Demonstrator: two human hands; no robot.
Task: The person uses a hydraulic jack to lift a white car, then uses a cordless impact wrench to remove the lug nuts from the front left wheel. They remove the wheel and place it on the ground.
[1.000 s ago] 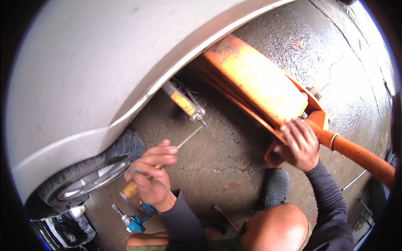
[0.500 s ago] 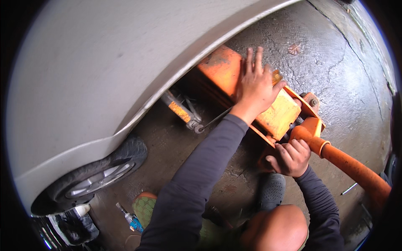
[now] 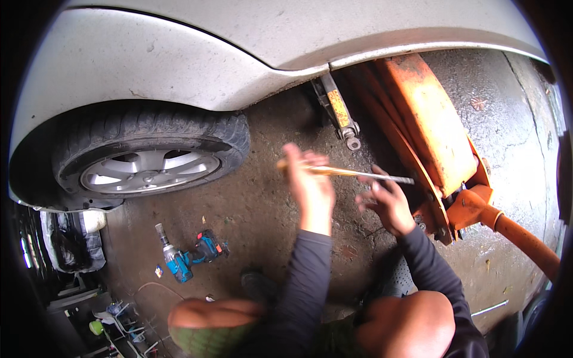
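Left grip [image 3: 311, 188] is clamping a screwdriver-like tool [image 3: 335, 171] by its amber handle over mid-floor [image 3: 271, 185], apparently leaving the shaft free; right grip [image 3: 388, 204] is hovering just beside it, fingers apart, contact unclear. Beyond, toward the floor's right edge, an orange jack [image 3: 431, 119] is reaching under the pale car [image 3: 179, 56], presumably for support.

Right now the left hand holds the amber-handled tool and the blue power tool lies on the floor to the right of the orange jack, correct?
Not quite: the blue power tool lies on the floor to the left of the orange jack, as the head view shows. The left hand does hold the amber-handled tool.
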